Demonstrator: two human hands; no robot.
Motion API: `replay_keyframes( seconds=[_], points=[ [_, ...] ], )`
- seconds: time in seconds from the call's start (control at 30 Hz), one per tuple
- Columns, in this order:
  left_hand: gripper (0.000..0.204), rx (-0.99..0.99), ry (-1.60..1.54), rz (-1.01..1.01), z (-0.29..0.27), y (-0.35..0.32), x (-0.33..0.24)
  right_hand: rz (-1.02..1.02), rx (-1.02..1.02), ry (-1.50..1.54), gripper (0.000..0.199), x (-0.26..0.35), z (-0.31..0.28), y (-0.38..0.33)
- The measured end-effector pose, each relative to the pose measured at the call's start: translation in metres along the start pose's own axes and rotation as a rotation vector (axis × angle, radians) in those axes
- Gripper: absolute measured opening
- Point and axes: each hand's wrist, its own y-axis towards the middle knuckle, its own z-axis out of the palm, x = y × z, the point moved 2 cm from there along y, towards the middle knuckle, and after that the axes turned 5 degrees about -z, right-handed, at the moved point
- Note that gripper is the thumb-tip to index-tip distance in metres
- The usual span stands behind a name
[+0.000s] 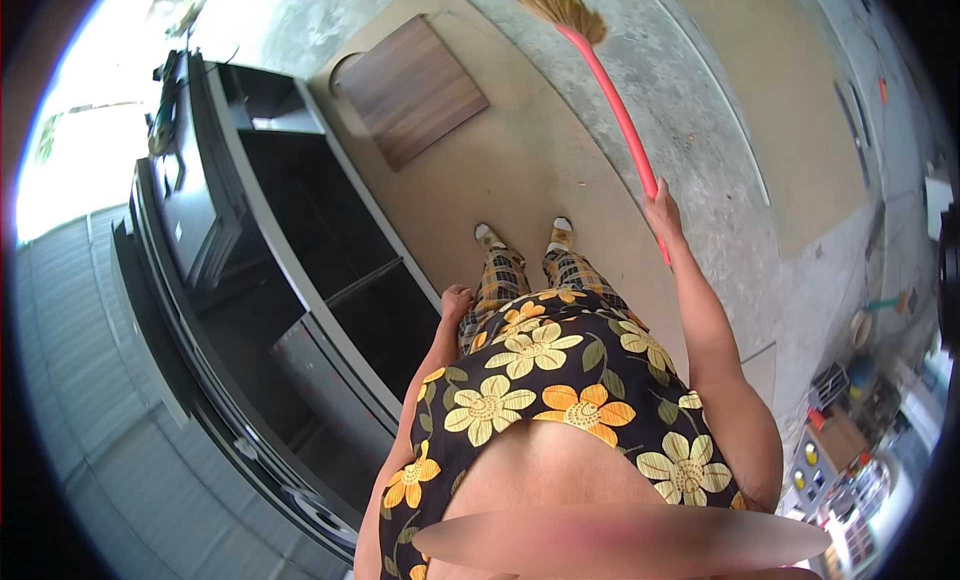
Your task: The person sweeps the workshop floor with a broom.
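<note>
I stand on a broad tan board (520, 170) that lies flat on the concrete floor (700, 130), and I look straight down past my black dress with yellow and orange flowers (550, 380) to my checked trousers (530, 275) and my two feet (520, 232) near the middle of the board. My right hand (662, 208) is stretched out ahead of me and closed around the red handle of a broom (610, 100), gripping it close to the handle's near end; the handle slants up and away from me across the board's right edge, and its straw-coloured bristles (560, 5) rest on the concrete beyond the far edge of the board. My left hand (457, 302) hangs at my side by my hip, curled into a loose fist and holding nothing that I can see, just beside the long white edge of a dark cabinet carcass (300, 240) that lies along the board's left edge, its open compartments in shadow. A smaller wood-grain panel (410, 90) lies flat on the far left corner of the board, well apart from the broom. A second tan sheet (790, 110) lies on the floor far off to the right, and near the right rim there is a clutter of tools and boxes (850, 430) too small to make out.
</note>
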Motion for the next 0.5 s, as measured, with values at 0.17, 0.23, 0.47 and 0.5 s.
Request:
replay_keyframes(
  seconds=[0.17,0.23,0.47,0.5],
  points=[
    [0.025,0.049,0.093,0.035,-0.021,0.025,-0.048,0.437,-0.059,0.298,0.036,-0.033,-0.003,-0.108],
    [0.024,0.072,0.126,0.065,-0.027,0.032,-0.065,0.669,-0.048,0.544,0.03,-0.022,0.0,-0.151],
    [0.03,0.124,0.337,0.277,-0.05,0.059,-0.13,1.16,-0.387,1.429,0.014,-0.024,0.007,-0.183],
    [0.03,0.136,0.351,0.276,-0.053,0.061,-0.135,1.201,-0.533,1.644,0.015,-0.032,0.017,-0.182]
  ],
)
